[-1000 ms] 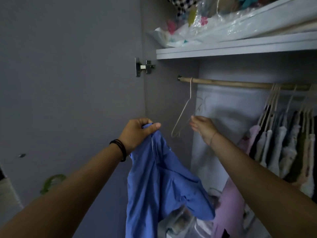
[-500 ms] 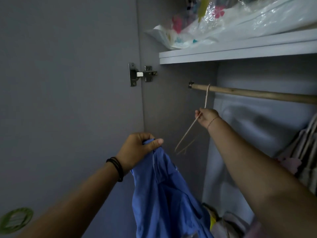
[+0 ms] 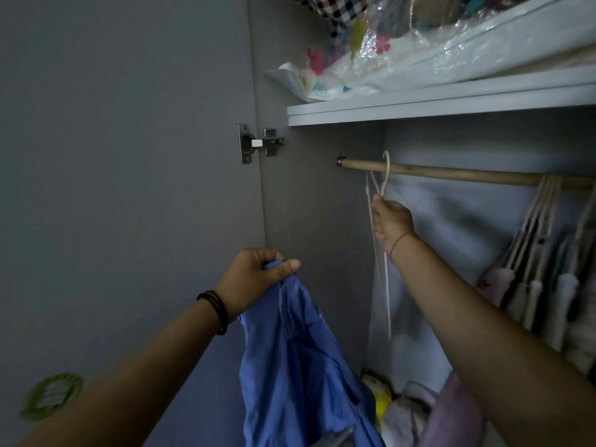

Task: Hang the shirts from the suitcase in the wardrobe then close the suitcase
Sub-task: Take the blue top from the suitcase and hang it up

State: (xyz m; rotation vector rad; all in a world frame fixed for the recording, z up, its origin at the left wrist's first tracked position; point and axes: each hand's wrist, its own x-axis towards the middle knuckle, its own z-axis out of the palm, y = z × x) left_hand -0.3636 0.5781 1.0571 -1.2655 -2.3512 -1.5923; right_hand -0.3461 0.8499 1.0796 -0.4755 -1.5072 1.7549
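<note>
Left hand (image 3: pixel 258 279): fingers and thumb curled tight round a bunched top edge of the blue shirt (image 3: pixel 303 366), held up in front of the open wardrobe; the rest of the shirt hangs straight down below the fist, not on any hanger. Black bands (image 3: pixel 214 309) on that wrist. Right hand (image 3: pixel 392 221): fingers closed round the upper part of a thin pale hanger (image 3: pixel 387 295), just under its hook. The hook sits over the wooden rod (image 3: pixel 451 172) near the rod's left end; can't tell if it bears on the rod. The hanger is seen nearly edge-on, its lower part dangling below the hand. Thin red thread (image 3: pixel 400 238) on the right wrist. Further right on the rod: a packed row of hung clothes (image 3: pixel 548 279). Shelf (image 3: pixel 451 101) above the rod carries plastic-wrapped bedding (image 3: pixel 419 59). Door (image 3: pixel 129 188) stands open at left, metal hinge (image 3: pixel 258 145) showing, green sticker (image 3: pixel 51 395) low on it. Loose clothes pile (image 3: pixel 403 408) on the wardrobe floor.
</note>
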